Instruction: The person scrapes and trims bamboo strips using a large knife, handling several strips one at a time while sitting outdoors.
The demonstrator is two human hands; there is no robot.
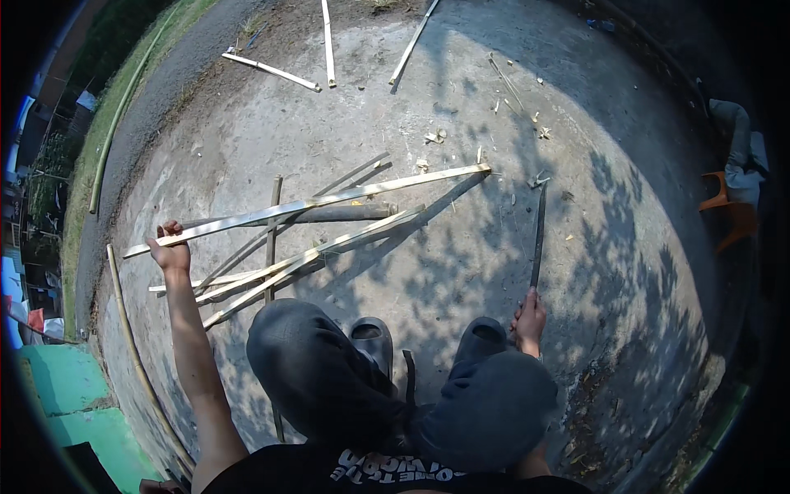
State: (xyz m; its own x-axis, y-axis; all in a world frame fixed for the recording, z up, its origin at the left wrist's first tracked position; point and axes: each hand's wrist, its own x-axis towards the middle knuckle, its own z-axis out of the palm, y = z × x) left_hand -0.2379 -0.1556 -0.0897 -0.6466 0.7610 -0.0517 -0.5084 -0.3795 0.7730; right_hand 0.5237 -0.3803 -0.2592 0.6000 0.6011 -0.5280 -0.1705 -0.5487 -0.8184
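bamboo is what both hands are busy with. left hand (170,249) is closed around the near end of a long split bamboo strip (329,200), held up so the strip runs away from it, up and to the right, over a loose pile of more split strips (304,262) that lies on the ground between the two hands, nearer the left. right hand (528,319) is wrapped around the handle of a long dark blade (539,235), which points away from the person; its tip seems to rest on the ground, though the view is too small to be sure.

what could go wrong: the lifted strip is long and gripped only at one end, so it could sag, twist or slip out of the fingers and clatter onto the pile. the blade stands just beside the right shoe (484,336), so a slip of that wrist could bring the edge against the foot or knee. split edges may also cut a bare palm.

underfoot is rough pale concrete (625,247), dappled with leaf shade and scattered with chips. more strips lie far beyond the hands; grass and a road run past the left hand, an orange chair (728,216) well right of the right hand.
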